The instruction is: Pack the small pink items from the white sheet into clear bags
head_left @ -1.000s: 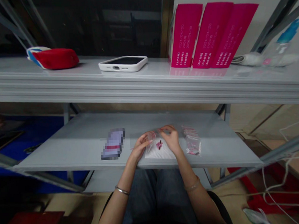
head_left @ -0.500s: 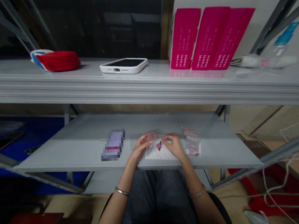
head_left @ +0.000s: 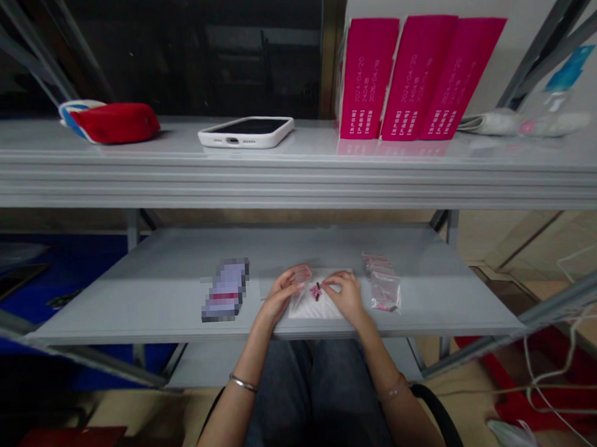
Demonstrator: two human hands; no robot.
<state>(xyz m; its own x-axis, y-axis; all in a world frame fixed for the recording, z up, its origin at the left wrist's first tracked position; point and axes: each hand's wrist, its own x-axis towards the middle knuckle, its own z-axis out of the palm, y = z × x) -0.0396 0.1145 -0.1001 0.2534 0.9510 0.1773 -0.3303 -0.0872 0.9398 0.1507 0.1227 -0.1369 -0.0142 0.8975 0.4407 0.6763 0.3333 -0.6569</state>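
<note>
My left hand [head_left: 281,294] is closed on a small clear plastic bag [head_left: 302,274] with a reddish edge. Just right of it, a little heap of pink and dark bits [head_left: 315,291] lies on a white sheet [head_left: 310,309]; the bits are too small to name. My right hand [head_left: 346,293] is pinched at the heap's right side, and whatever its fingertips hold is too small to make out. Right of that hand lies a row of filled clear plastic bags [head_left: 386,292] with pink contents.
A blurred-out phone-shaped item [head_left: 226,290] lies left on the lower shelf [head_left: 156,284]. Across the upper shelf [head_left: 296,177] stand a red case [head_left: 118,123], a white phone [head_left: 246,133], magenta boxes [head_left: 371,79] and a spray bottle [head_left: 562,89]. White cables [head_left: 531,378] hang at right.
My right hand has shifted slightly left, its fingertips now closer to the pink and dark bits. My left hand stays in place with the bag.
</note>
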